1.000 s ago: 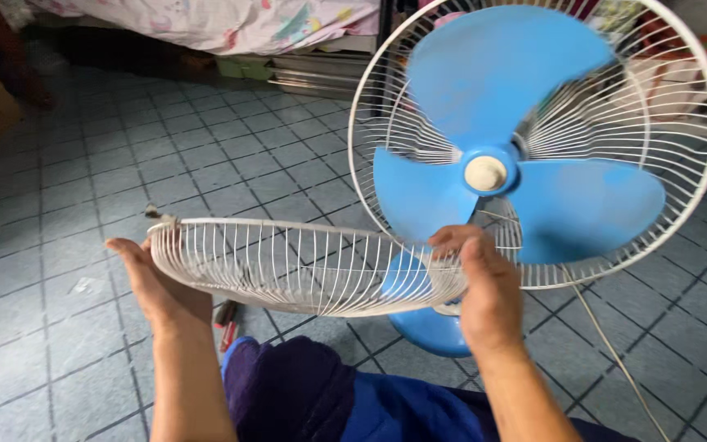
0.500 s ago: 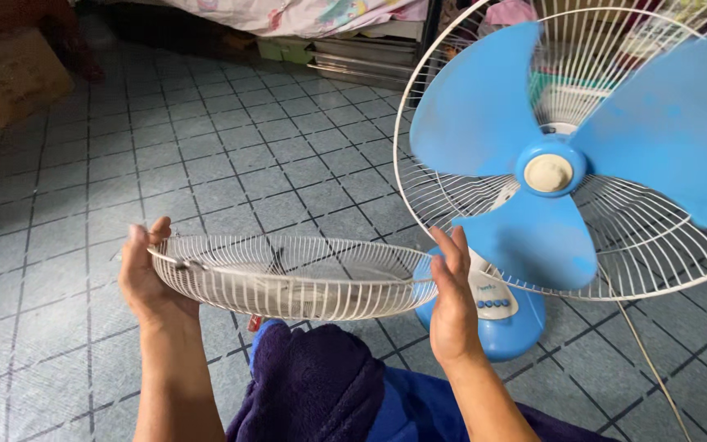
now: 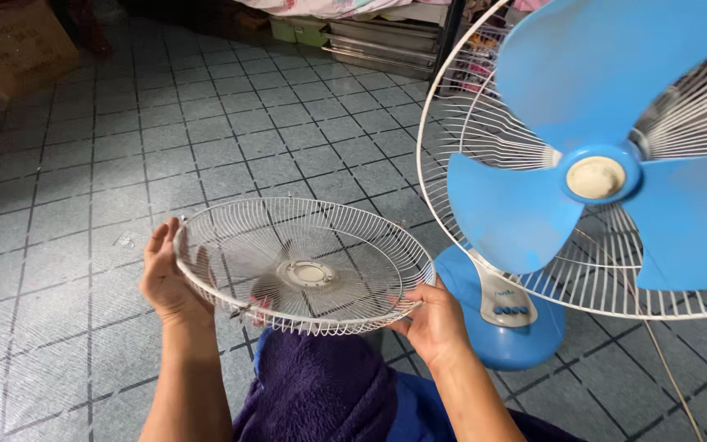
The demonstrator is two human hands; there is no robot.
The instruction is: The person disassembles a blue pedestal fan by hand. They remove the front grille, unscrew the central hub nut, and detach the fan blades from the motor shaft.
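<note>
Two bare hands hold a detached white wire fan guard over a floor of grey square tiles, which fills most of the view. To the right stands a blue electric fan, its three blue blades uncovered in front and backed by the white rear wire guard that remains on the motor. The fan's round blue base, with a pale control panel and small buttons, rests on the tiles just right of the held guard. The detached guard lies nearly flat, dished side up, its round centre plate visible through the wires. The left hand is clamped on the guard's left rim, fingers curled up along the outer wires. The right hand grips the lower right rim, close to the fan base. Below the guard is dark purple and blue clothing over the person's lap. A brown cardboard box sits at the far upper left.
</note>
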